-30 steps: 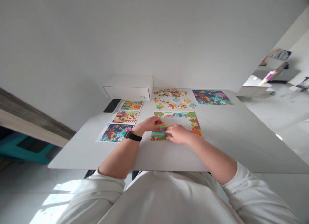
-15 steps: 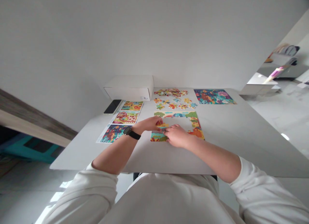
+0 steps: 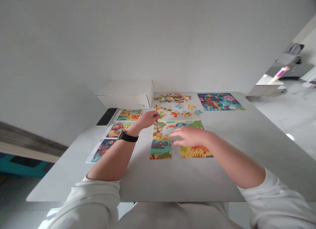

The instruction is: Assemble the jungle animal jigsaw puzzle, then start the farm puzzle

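My left hand (image 3: 150,119), with a black watch on the wrist, is at the upper left of the puzzle. Its fingers are bent together at the left edge of a green puzzle piece (image 3: 162,115), partly covering it. Above the middle of the partly joined jigsaw puzzle (image 3: 160,145) hovers my right hand (image 3: 191,136), fingers stretched out and holding nothing. The puzzle shows animals and trees, with a gap in its middle and lower edge. Part of its right side is hidden under my right hand and forearm.
Several loose pieces (image 3: 190,106) lie behind the puzzle, before a heap of pieces (image 3: 170,97). A white box (image 3: 123,101), phone (image 3: 107,116) and picture sheet (image 3: 102,150) are on the left. At back right lies a dark blue puzzle (image 3: 219,101).
My left hand has moved from the puzzle's left part up to the green piece. My right hand has lifted off the lower middle and its fingers have spread. The view has tilted and shifted slightly.
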The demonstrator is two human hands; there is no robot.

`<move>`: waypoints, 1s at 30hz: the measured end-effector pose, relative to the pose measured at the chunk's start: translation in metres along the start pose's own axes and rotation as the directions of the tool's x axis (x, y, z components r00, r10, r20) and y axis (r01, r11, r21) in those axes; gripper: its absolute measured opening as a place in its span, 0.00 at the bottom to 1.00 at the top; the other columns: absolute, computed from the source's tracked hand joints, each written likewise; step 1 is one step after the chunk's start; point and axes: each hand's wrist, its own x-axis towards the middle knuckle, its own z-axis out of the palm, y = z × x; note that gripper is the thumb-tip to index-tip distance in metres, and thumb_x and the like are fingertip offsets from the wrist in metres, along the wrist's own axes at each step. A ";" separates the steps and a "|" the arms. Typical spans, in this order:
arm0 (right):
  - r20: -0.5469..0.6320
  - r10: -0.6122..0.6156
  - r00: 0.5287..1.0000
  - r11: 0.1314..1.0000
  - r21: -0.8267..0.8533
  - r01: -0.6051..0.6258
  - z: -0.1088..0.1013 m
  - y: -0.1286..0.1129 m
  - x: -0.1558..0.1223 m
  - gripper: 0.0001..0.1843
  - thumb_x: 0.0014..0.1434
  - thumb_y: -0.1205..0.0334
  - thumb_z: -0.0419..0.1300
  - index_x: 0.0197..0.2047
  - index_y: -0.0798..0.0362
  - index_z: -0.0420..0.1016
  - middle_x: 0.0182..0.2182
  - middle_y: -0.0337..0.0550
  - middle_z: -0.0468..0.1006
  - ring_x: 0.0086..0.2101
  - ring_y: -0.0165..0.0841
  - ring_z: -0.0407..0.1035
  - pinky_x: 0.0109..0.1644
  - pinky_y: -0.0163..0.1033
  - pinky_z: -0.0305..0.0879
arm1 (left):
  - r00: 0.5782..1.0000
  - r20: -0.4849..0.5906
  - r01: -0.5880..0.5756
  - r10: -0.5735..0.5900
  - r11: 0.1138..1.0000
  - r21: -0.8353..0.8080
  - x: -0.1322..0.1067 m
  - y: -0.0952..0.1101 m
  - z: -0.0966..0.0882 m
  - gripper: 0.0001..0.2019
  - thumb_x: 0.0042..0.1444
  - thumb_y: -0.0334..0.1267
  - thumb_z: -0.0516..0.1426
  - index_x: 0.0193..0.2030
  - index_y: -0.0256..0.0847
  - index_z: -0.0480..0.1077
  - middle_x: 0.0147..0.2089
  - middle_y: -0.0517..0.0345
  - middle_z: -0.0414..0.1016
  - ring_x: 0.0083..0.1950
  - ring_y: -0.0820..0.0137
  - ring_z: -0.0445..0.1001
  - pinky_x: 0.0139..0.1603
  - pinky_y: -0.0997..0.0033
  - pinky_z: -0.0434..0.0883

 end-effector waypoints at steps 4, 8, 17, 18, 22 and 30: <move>-0.206 0.109 0.972 0.994 0.006 -0.110 -0.049 0.023 -0.004 0.25 0.68 0.51 0.65 0.66 0.39 0.79 0.65 0.44 0.79 0.60 0.48 0.75 0.65 0.51 0.70 | 0.962 -0.240 0.146 -0.129 0.988 0.052 0.033 0.007 -0.024 0.19 0.68 0.50 0.50 0.35 0.42 0.76 0.23 0.58 0.71 0.29 0.65 0.71 0.32 0.68 0.62; -0.364 0.188 0.912 0.979 -0.008 -0.206 -0.071 0.052 -0.005 0.25 0.70 0.49 0.62 0.68 0.41 0.78 0.64 0.44 0.79 0.60 0.46 0.76 0.65 0.51 0.70 | 0.930 -0.339 0.202 -0.140 0.967 0.156 0.054 0.013 -0.018 0.19 0.68 0.53 0.54 0.32 0.43 0.74 0.28 0.54 0.76 0.34 0.63 0.74 0.36 0.67 0.62; -0.347 0.270 0.898 0.957 -0.011 -0.291 -0.054 0.088 0.005 0.22 0.67 0.51 0.66 0.62 0.43 0.82 0.56 0.47 0.85 0.52 0.48 0.80 0.58 0.52 0.74 | 0.960 -0.229 0.238 -0.162 0.902 0.360 0.058 -0.003 0.020 0.15 0.62 0.49 0.63 0.49 0.42 0.75 0.48 0.46 0.84 0.49 0.57 0.81 0.46 0.66 0.70; -0.345 0.255 0.903 0.961 -0.014 -0.277 -0.052 0.089 0.006 0.21 0.67 0.51 0.66 0.62 0.42 0.83 0.56 0.47 0.85 0.52 0.48 0.80 0.58 0.51 0.74 | 0.962 -0.204 0.249 -0.181 0.890 0.383 0.057 -0.003 0.021 0.17 0.61 0.49 0.65 0.51 0.42 0.74 0.49 0.46 0.84 0.50 0.56 0.81 0.46 0.66 0.70; -0.335 0.229 0.914 0.967 -0.031 -0.254 -0.047 0.088 0.011 0.21 0.67 0.51 0.65 0.61 0.42 0.83 0.55 0.47 0.85 0.52 0.48 0.80 0.58 0.51 0.73 | 0.974 -0.120 0.227 -0.193 0.853 0.469 0.056 -0.006 0.025 0.24 0.55 0.46 0.70 0.56 0.40 0.73 0.51 0.45 0.83 0.53 0.53 0.82 0.48 0.65 0.72; -0.288 0.242 0.927 0.959 -0.077 -0.274 -0.046 0.082 0.013 0.21 0.68 0.52 0.64 0.62 0.44 0.82 0.58 0.48 0.84 0.55 0.48 0.79 0.59 0.51 0.72 | 0.982 -0.178 0.130 -0.064 0.910 0.393 0.059 -0.010 0.027 0.29 0.50 0.35 0.71 0.60 0.42 0.74 0.60 0.44 0.78 0.57 0.56 0.79 0.59 0.65 0.73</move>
